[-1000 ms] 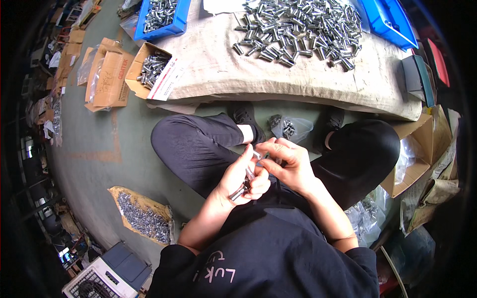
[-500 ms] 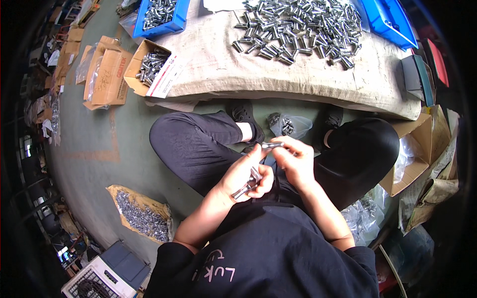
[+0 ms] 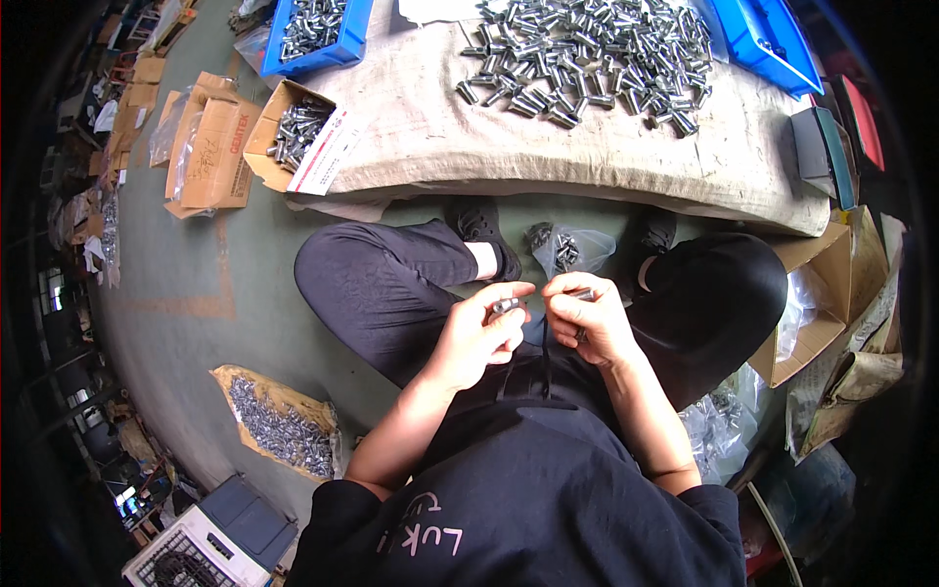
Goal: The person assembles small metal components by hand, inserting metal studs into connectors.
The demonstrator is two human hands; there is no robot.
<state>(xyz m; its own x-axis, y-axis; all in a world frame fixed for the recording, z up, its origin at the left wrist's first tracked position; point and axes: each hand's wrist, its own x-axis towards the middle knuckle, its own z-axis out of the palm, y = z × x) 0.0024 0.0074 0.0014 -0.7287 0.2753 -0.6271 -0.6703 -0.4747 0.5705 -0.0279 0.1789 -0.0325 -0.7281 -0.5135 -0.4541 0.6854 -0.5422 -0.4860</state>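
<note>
My left hand point(image 3: 471, 338) is curled round small shiny metal sleeves point(image 3: 505, 306), whose round ends show at its thumb and fingers. How many it holds I cannot tell. A short gap to the right, my right hand point(image 3: 599, 328) is closed on a metal sleeve point(image 3: 584, 293), mostly covered by the fingers. Another bit of metal shows lower in that palm. Both hands are over my lap. Beyond them, a clear plastic bag point(image 3: 587, 250) with metal parts lies on the floor between my feet.
A cloth-covered low table point(image 3: 421, 137) carries a heap of metal sleeves point(image 3: 597, 59), a filled blue bin point(image 3: 337, 51) and another blue bin point(image 3: 797, 68). A carton of parts point(image 3: 269, 137) stands at its left corner. Small parts fill a tray point(image 3: 235, 382) at left; an open carton point(image 3: 831, 284) stands right.
My hands have parted, where a metal piece was held between their fingertips. The left hand has turned, hiding sleeves that showed in its palm; metal now shows in the right hand.
</note>
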